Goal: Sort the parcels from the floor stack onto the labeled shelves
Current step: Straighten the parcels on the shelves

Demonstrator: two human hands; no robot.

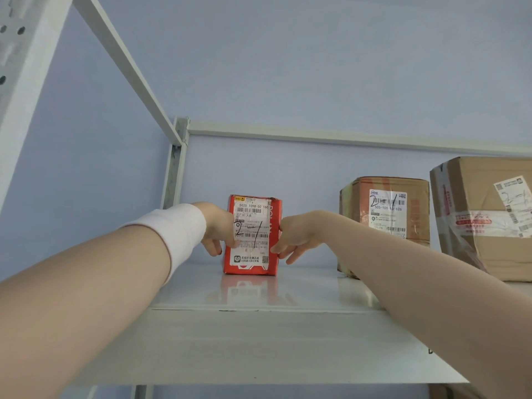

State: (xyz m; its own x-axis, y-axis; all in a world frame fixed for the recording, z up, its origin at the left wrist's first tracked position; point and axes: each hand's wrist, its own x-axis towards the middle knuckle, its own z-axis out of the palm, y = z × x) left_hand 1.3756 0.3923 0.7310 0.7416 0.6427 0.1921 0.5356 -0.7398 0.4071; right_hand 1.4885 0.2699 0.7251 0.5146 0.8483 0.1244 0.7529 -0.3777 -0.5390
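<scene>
On the metal shelf (pixel 259 295), the red parcel (pixel 252 226) stands upright. The left hand (pixel 219 229) grips the parcel's left side, thumb over the label. The right hand (pixel 291 238) touches its right edge, fingers loosely spread. A brown box (pixel 385 208) stands well to the parcel's right.

small parcel (pixel 250 234): on shelf (pixel 259 341), toward back left corner
middle box (pixel 385 208): right of it
large box (pixel 483 217): right edge
</scene>
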